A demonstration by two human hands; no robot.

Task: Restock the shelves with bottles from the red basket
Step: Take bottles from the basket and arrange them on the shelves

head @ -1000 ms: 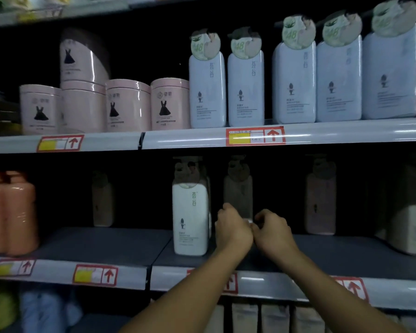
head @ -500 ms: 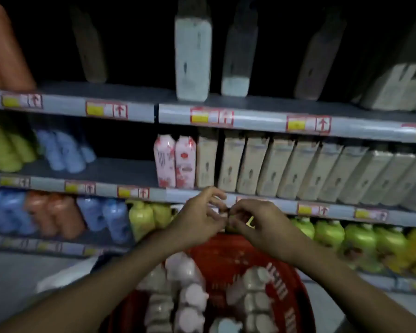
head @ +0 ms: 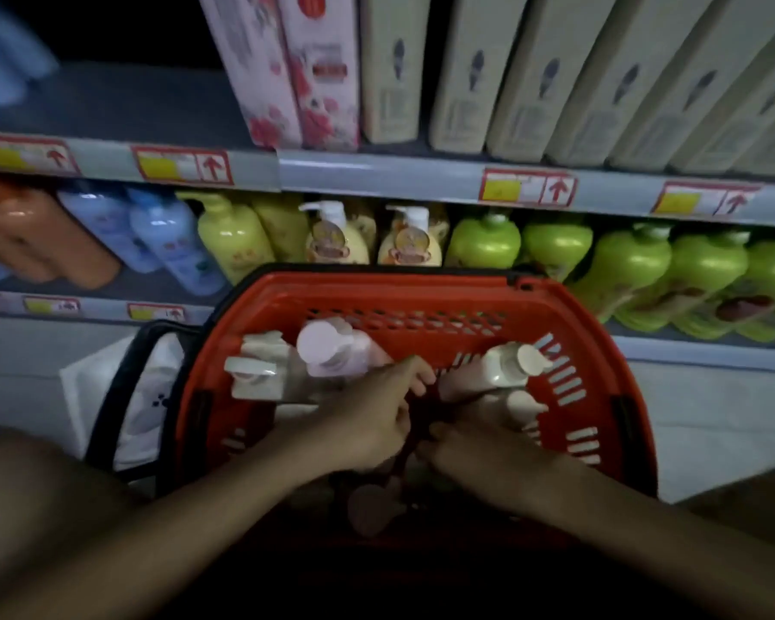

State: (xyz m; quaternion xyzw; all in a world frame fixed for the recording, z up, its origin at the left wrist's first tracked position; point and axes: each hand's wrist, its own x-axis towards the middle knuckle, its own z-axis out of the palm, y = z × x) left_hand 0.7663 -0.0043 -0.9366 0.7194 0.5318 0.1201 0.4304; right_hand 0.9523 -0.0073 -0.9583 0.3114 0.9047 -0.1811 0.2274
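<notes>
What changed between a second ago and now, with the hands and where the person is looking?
The view tipped down from the upper shelves to the red basket. Both hands came down with it: from the shelf edge a second ago into the basket, where the left hand and right hand now reach among the pump bottles. Whether either has gripped one is unclear. The stocked shelf of green bottles looks unchanged.

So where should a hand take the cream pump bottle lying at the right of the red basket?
Grip the cream pump bottle round its body just below the pump, coming from above. It lies tilted with its pump head toward the red basket wall, and the body's upper side is bare, clear of the right hand.
</notes>
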